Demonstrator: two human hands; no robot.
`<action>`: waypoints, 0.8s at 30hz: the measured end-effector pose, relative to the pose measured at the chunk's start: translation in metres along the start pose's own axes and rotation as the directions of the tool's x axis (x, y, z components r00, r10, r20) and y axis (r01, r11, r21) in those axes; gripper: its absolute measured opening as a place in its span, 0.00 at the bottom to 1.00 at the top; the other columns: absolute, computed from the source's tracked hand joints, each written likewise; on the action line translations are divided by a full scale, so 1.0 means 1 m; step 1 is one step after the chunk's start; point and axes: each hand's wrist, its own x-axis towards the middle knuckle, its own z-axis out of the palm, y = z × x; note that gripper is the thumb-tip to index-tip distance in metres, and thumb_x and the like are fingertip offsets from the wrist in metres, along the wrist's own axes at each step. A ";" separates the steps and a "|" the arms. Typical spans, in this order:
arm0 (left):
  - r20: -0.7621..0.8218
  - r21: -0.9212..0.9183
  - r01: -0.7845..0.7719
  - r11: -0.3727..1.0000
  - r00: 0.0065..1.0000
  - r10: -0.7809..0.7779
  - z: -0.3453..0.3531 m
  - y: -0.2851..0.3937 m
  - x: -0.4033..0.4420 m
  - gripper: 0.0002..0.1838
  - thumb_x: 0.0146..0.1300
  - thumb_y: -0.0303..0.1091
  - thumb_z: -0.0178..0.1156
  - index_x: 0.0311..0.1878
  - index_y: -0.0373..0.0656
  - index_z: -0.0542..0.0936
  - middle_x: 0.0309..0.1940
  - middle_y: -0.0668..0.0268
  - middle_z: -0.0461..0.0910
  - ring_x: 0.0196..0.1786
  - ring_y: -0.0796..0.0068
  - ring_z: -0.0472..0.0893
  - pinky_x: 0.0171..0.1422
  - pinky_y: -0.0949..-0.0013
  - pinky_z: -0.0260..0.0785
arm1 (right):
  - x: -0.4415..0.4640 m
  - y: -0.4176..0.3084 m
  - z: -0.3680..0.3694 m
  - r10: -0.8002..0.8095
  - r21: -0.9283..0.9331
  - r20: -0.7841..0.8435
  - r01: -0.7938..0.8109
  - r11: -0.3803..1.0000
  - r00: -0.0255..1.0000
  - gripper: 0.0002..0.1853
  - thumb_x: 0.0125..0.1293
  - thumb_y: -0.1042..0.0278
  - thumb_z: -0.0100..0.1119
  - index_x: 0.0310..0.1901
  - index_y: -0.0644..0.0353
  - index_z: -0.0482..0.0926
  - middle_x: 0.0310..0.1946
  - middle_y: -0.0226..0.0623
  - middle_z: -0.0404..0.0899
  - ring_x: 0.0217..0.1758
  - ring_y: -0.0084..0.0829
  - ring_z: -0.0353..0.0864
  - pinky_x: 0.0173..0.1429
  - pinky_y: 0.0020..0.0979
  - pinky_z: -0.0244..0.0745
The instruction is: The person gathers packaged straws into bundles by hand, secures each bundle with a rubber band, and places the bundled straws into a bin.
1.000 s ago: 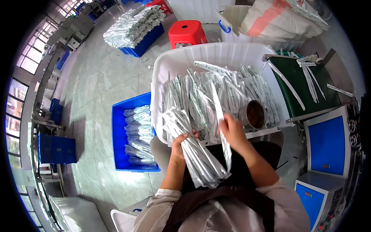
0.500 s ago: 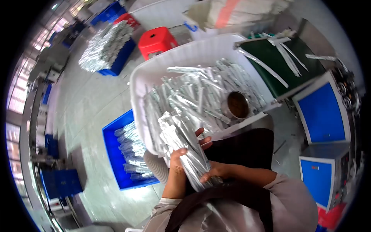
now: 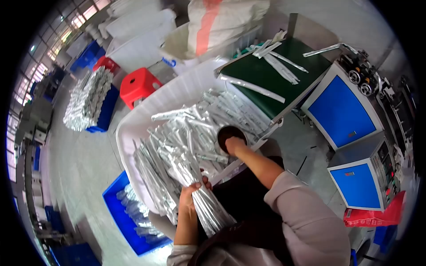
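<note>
My left hand is wrapped round a bundle of long, thin silver foil packets, which slants across my lap with its far end over the tub. My right hand reaches into a round metal cup with a dark brown inside; its fingertips are hidden there, so I cannot tell what they hold. The cup stands among many loose foil packets in the big white tub before me.
A blue crate with foil packets stands at left, a red stool behind the tub. Another blue crate is heaped with silver packets. A green conveyor belt reaches the tub's right edge, beside a blue-panelled machine.
My right hand has left the lower end of the foil packet bundle and moved forward and right into the metal cup. My left hand keeps the bundle. The view has turned right.
</note>
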 end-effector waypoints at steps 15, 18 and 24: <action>-0.011 0.212 -0.098 0.972 0.995 0.103 0.030 0.018 -0.008 0.24 0.37 0.25 0.63 0.43 0.34 0.72 0.29 0.60 0.75 0.32 0.66 0.77 0.36 0.65 0.70 | -0.066 -0.037 -0.051 -0.145 0.363 -0.480 0.346 0.865 0.865 0.09 0.53 0.65 0.58 0.25 0.62 0.78 0.24 0.45 0.77 0.33 0.43 0.78 0.36 0.40 0.71; -0.026 0.293 -0.058 0.954 0.997 0.069 0.031 0.012 -0.005 0.21 0.39 0.26 0.64 0.40 0.35 0.73 0.27 0.61 0.76 0.28 0.68 0.77 0.34 0.68 0.70 | -0.122 -0.074 -0.074 -0.393 0.564 -0.428 0.580 0.588 0.814 0.06 0.52 0.75 0.58 0.31 0.69 0.75 0.23 0.48 0.76 0.26 0.38 0.79 0.29 0.31 0.69; 0.051 0.217 -0.099 0.971 0.995 0.089 0.027 0.010 -0.010 0.28 0.37 0.28 0.64 0.46 0.35 0.69 0.28 0.63 0.73 0.30 0.67 0.75 0.34 0.66 0.68 | -0.125 -0.076 -0.072 -0.457 0.083 -0.539 0.584 0.807 0.708 0.05 0.46 0.73 0.60 0.25 0.60 0.74 0.24 0.40 0.75 0.25 0.40 0.77 0.30 0.35 0.71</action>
